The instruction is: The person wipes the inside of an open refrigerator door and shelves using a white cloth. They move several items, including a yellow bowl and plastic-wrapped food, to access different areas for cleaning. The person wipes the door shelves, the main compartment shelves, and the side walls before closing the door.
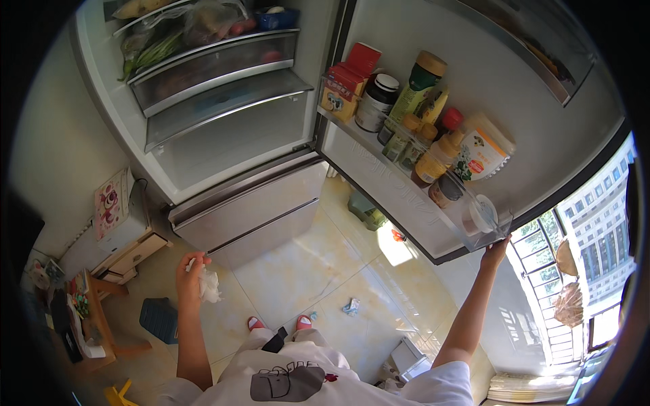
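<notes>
A refrigerator stands before me with its upper door (365,152) swung out to the right. My right hand (496,251) is at the lower outer corner of that door, partly behind its edge; its fingers are mostly hidden. Crumpled white tissue (209,284) hangs from my left hand (192,271), which is curled around it in front of the lower drawers. Jars, bottles and a red box (358,63) fill the door shelf. Inside the cabinet, bags and green vegetables (157,51) lie above a clear drawer (218,71), with a glass shelf (228,109) below.
Two lower drawer fronts (269,218) sit under the cabinet. At the left are a small white cabinet (122,218), a wooden stool (109,325) and a blue plastic stool (158,319). A crumpled wrapper (351,307) lies on the tiled floor near my feet, and a grey bin (409,360) stands lower right.
</notes>
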A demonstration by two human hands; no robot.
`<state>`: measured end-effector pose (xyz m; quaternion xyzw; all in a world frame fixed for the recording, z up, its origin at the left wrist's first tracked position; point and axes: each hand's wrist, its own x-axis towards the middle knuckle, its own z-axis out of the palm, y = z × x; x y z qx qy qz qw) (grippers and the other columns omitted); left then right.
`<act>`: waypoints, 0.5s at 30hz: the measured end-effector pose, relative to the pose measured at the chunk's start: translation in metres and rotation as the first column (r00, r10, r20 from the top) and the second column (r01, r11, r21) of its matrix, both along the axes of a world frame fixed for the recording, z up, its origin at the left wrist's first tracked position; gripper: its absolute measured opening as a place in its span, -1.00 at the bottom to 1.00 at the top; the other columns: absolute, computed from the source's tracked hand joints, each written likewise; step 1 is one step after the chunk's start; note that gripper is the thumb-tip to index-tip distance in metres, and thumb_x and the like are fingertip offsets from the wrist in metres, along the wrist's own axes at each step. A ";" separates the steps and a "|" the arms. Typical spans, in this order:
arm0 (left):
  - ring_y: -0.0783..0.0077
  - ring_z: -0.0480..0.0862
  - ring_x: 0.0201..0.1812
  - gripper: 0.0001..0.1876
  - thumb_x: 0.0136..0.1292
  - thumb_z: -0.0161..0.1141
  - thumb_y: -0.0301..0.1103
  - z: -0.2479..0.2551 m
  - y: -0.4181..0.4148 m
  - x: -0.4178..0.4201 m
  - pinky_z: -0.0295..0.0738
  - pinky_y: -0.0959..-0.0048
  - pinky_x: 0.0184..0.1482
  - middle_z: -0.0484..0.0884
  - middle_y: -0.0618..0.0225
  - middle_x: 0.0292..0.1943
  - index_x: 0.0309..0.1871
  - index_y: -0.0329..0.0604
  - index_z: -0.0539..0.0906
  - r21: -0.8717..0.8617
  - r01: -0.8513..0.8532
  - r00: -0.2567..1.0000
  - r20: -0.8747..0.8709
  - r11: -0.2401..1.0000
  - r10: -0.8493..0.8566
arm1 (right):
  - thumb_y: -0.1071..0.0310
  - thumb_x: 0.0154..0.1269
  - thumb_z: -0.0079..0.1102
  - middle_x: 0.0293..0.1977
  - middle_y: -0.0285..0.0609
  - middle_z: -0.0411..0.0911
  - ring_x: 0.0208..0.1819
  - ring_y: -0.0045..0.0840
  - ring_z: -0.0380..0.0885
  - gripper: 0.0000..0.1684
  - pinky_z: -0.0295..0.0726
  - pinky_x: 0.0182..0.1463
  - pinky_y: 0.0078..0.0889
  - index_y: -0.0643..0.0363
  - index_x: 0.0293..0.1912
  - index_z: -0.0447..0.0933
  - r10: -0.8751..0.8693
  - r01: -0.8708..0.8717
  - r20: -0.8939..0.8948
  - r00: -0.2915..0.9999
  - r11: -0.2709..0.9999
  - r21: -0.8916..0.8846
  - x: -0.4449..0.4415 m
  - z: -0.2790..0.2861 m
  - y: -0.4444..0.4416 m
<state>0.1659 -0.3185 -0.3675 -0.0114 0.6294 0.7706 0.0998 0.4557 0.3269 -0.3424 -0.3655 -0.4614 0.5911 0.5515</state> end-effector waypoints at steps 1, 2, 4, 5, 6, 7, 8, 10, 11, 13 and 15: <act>0.55 0.50 -0.36 -0.85 0.13 0.12 -0.34 0.000 0.003 0.007 0.37 0.58 -0.30 0.53 0.33 -0.41 -0.28 -0.19 0.51 0.000 0.001 1.000 0.009 1.000 -0.001 | -0.15 0.27 -0.34 0.21 -0.29 0.10 0.23 -0.49 0.03 -0.33 -0.03 0.21 -0.29 0.03 0.24 0.05 -0.010 0.010 -0.035 0.999 1.000 0.017 -0.005 0.001 -0.002; 0.54 0.50 -0.34 -0.85 0.14 0.12 -0.34 -0.002 0.005 0.011 0.37 0.57 -0.29 0.52 0.34 -0.40 -0.29 -0.20 0.50 -0.010 0.024 1.000 -0.014 1.000 -0.024 | -0.14 0.27 -0.34 0.22 -0.27 0.09 0.24 -0.47 0.02 -0.32 -0.04 0.21 -0.28 0.03 0.25 0.02 -0.005 0.005 -0.023 1.000 1.000 0.028 -0.004 0.002 -0.004; 0.53 0.52 -0.32 -0.85 0.14 0.11 -0.34 -0.011 0.012 0.016 0.37 0.57 -0.26 0.51 0.36 -0.38 -0.29 -0.21 0.50 -0.023 0.075 0.995 -0.065 0.997 -0.076 | -0.13 0.27 -0.35 0.23 -0.23 0.06 0.25 -0.43 0.01 -0.31 -0.06 0.23 -0.28 0.06 0.26 -0.02 0.015 -0.015 -0.004 1.000 0.998 0.060 0.007 0.005 -0.010; 0.53 0.52 -0.30 -0.85 0.14 0.11 -0.34 -0.012 0.016 0.019 0.36 0.56 -0.24 0.50 0.36 -0.37 -0.29 -0.21 0.50 -0.012 0.087 0.994 -0.061 0.996 -0.088 | -0.13 0.28 -0.36 0.23 -0.20 0.04 0.25 -0.41 0.01 -0.30 -0.07 0.23 -0.28 0.08 0.27 -0.04 0.028 -0.028 0.002 1.000 0.997 0.069 0.010 0.007 -0.018; 0.52 0.53 -0.29 -0.85 0.14 0.11 -0.35 -0.011 0.018 0.025 0.36 0.56 -0.23 0.50 0.36 -0.36 -0.29 -0.22 0.50 -0.010 0.097 0.994 -0.055 0.995 -0.097 | -0.12 0.28 -0.37 0.22 -0.19 0.06 0.24 -0.42 0.03 -0.30 -0.07 0.23 -0.28 0.11 0.26 -0.02 -0.014 0.012 0.028 1.000 0.998 0.067 0.004 0.014 -0.033; 0.52 0.53 -0.27 -0.85 0.14 0.10 -0.35 -0.008 0.020 0.032 0.35 0.56 -0.21 0.49 0.37 -0.35 -0.28 -0.22 0.50 -0.013 0.117 0.992 -0.046 0.993 -0.117 | -0.12 0.29 -0.37 0.21 -0.18 0.08 0.23 -0.42 0.05 -0.30 -0.06 0.23 -0.29 0.15 0.25 0.00 -0.065 0.062 0.058 0.996 0.996 0.061 0.003 0.019 -0.052; 0.52 0.53 -0.26 -0.84 0.14 0.10 -0.35 -0.004 0.021 0.039 0.35 0.56 -0.20 0.49 0.37 -0.35 -0.27 -0.22 0.49 -0.044 0.144 0.988 -0.050 0.989 -0.146 | -0.11 0.30 -0.38 0.17 -0.17 0.16 0.21 -0.45 0.09 -0.32 -0.04 0.22 -0.30 0.21 0.20 0.08 -0.171 0.166 0.059 0.984 0.983 0.080 0.004 0.020 -0.066; 0.53 0.53 -0.23 -0.83 0.14 0.10 -0.36 0.004 0.028 0.047 0.34 0.57 -0.19 0.49 0.37 -0.33 -0.24 -0.23 0.48 -0.084 0.210 0.974 -0.065 0.974 -0.216 | -0.11 0.30 -0.37 0.16 -0.16 0.19 0.22 -0.46 0.09 -0.33 -0.05 0.22 -0.30 0.22 0.18 0.11 -0.107 0.099 0.090 0.990 0.991 0.093 0.025 0.014 -0.080; 0.53 0.52 -0.23 -0.81 0.14 0.10 -0.35 0.006 0.031 0.052 0.34 0.57 -0.19 0.50 0.37 -0.33 -0.22 -0.23 0.48 -0.084 0.246 0.965 -0.071 0.966 -0.252 | -0.11 0.30 -0.36 0.15 -0.16 0.20 0.22 -0.47 0.09 -0.33 -0.05 0.22 -0.31 0.22 0.17 0.13 -0.079 0.069 0.104 0.991 0.992 0.103 0.036 0.013 -0.088; 0.54 0.51 -0.23 -0.78 0.14 0.11 -0.33 0.009 0.037 0.061 0.34 0.58 -0.19 0.51 0.36 -0.32 -0.18 -0.23 0.47 -0.085 0.324 0.939 -0.092 0.942 -0.331 | -0.10 0.30 -0.33 0.04 -0.22 0.31 0.12 -0.55 0.19 -0.39 0.04 0.15 -0.35 0.20 0.08 0.23 -0.085 0.078 0.060 0.995 0.990 0.117 0.048 0.011 -0.118; 0.57 0.50 -0.25 -0.74 0.13 0.11 -0.33 0.018 0.040 0.074 0.34 0.58 -0.20 0.52 0.36 -0.29 -0.13 -0.22 0.46 -0.119 0.413 0.895 -0.129 0.903 -0.427 | -0.10 0.29 -0.31 -0.02 -0.28 0.35 0.06 -0.59 0.24 -0.43 0.10 0.10 -0.38 0.18 0.02 0.28 -0.032 0.020 0.072 0.997 0.987 0.158 0.067 0.007 -0.151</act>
